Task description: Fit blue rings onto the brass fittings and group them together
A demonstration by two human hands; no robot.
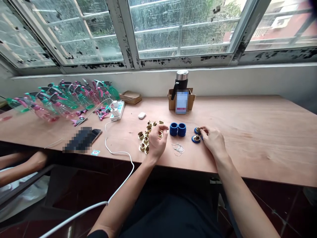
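Gold metal cups (143, 139) sit at nine o'clock from the left hand (157, 142), within easy reach, its grip curled, contents unclear; the right hand (214, 140) pinches a blue-ringed gold cup (197, 130).

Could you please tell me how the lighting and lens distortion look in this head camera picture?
In the head view, daylight from the windows lights the scene softly, with no harsh shadows; the wide lens bows the front edge of the plywood tabletop; a pixelated patch hides much of the phone; the left hand looks sharp.
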